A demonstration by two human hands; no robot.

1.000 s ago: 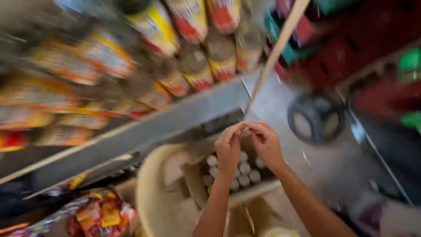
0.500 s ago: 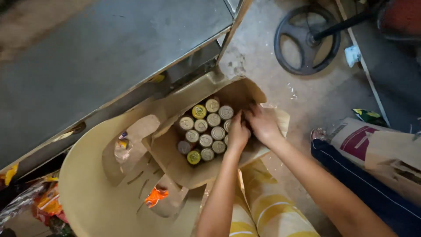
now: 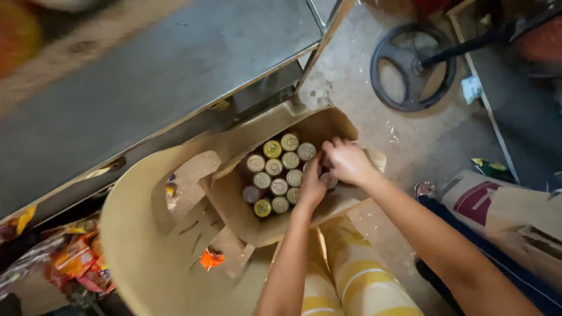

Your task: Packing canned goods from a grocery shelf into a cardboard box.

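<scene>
both hands sit lower in the box (image 3: 328,126) than before; left hand (image 3: 312,186) and right hand (image 3: 345,161) grip cans (image 3: 275,169) there, most unpicked.

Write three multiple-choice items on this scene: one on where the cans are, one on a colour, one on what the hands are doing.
1. Where do the cans stand?
A. On the metal shelf
B. In the open cardboard box
C. On the bare floor

2. What colour is the wheel on the floor?
A. Black
B. White
C. Yellow

3. What are the two hands doing?
A. Resting on the shelf
B. Holding the wheel
C. Reaching into the box among the cans

Answers:
1. B: the can tops show in rows inside the box, whose flaps stand open.
2. A: the wheel is a dark ring on the grey floor.
3. C: the left hand and the right hand are both down at the right side of the cans, inside the box.
</scene>
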